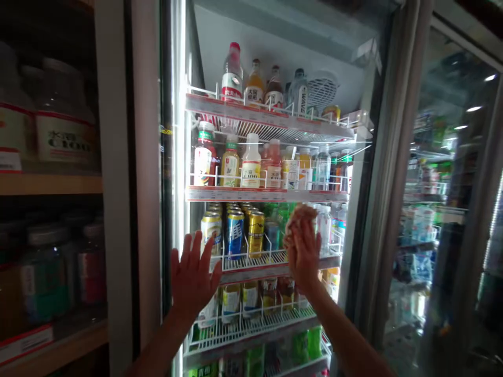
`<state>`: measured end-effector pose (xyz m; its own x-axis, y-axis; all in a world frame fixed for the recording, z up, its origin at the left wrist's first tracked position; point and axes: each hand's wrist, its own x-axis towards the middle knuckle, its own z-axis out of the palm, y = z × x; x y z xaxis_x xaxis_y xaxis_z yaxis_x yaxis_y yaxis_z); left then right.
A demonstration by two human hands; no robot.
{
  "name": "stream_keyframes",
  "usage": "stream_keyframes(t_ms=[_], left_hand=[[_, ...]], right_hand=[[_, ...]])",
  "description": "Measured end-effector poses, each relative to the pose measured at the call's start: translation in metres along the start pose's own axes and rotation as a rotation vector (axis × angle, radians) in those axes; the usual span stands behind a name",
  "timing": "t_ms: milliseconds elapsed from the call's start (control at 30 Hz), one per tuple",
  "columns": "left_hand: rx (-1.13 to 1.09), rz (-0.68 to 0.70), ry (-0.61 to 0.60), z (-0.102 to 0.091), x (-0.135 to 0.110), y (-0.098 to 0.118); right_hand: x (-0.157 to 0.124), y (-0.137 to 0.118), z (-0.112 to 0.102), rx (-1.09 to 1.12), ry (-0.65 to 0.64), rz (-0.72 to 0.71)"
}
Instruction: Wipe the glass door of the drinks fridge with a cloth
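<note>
Head view shows the left grip point(194, 275) spread at seven o'clock in front of cans point(234, 235) in the lit fridge point(255, 31), while the right grip point(305, 254), pressed together, holds a crumpled cloth point(302, 212) at four o'clock, in front of green bottles point(282, 215) below a shelf point(251, 195).

Wooden shelves point(51, 185) stand in dim light at the left, red-and-white labels point(37, 339) on their front edges, beside a broad gray upright point(113, 157). At center, a vertical light strip point(179, 131) glares down the left side of a drinks cooler point(291, 18), brightening its pale back wall point(271, 43), a round vent grille point(323, 88) and tiers of white shelving point(267, 195). To the right, beyond a gray metal frame point(393, 173), a second glass-fronted cooler point(426, 199) stands in darker surroundings, small white lights point(474, 109) gleaming across its upper pane.
</note>
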<state>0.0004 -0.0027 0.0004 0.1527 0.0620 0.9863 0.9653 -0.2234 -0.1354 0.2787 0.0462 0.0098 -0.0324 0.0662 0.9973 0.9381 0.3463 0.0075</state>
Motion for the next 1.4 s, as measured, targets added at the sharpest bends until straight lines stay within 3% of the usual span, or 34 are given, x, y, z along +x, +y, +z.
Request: stream_keyframes(t_ms=[100,233,333,433,567,633,767,833,967,1033,1100,1167,1233,1300,1400], left_hand=[[0.012,-0.003,-0.01,0.0,0.0,-0.001],[0.035,0.026,-0.007,-0.001,-0.003,0.001],[0.008,0.001,0.019,-0.005,0.007,0.005],[-0.005,0.008,0.035,-0.007,0.036,0.008],[0.021,-0.015,0.03,0.001,0.088,0.006],[0.022,-0.046,0.039,0.008,0.104,0.006],[0.015,-0.067,0.051,0.017,0.108,0.008],[0.005,-0.068,0.058,0.017,0.105,0.009],[0.012,-0.055,0.065,0.015,0.104,0.008],[0.012,-0.057,0.068,0.015,0.105,0.008],[-0.002,-0.062,0.074,0.016,0.105,0.007],[-0.009,-0.059,0.077,0.017,0.104,0.006],[0.003,-0.054,0.081,0.017,0.103,0.006],[0.023,-0.042,0.088,0.017,0.103,0.006],[0.039,-0.033,0.092,0.016,0.103,0.006]], right_hand=[[-0.002,0.002,0.001,-0.052,0.044,-0.06],[0.009,0.015,0.005,-0.13,0.207,0.163],[0.019,0.011,0.007,-0.075,0.149,0.019],[0.033,0.02,0.007,-0.058,0.128,-0.086],[0.056,0.046,0.007,-0.087,0.266,0.213],[0.061,0.042,0.006,-0.064,0.273,0.247],[0.052,0.021,0.002,-0.022,0.096,-0.116],[0.05,0.033,-0.001,-0.056,0.098,-0.178],[0.061,0.078,-0.003,-0.152,0.288,0.187],[0.064,0.075,-0.001,-0.138,0.315,0.27],[0.059,0.052,0.003,-0.097,0.276,0.159],[0.052,0.029,0.006,-0.055,0.167,-0.058],[0.051,0.027,0.004,-0.04,0.095,-0.194],[0.058,0.055,-0.001,-0.066,0.142,-0.104],[0.079,0.116,-0.006,-0.121,0.305,0.328]])
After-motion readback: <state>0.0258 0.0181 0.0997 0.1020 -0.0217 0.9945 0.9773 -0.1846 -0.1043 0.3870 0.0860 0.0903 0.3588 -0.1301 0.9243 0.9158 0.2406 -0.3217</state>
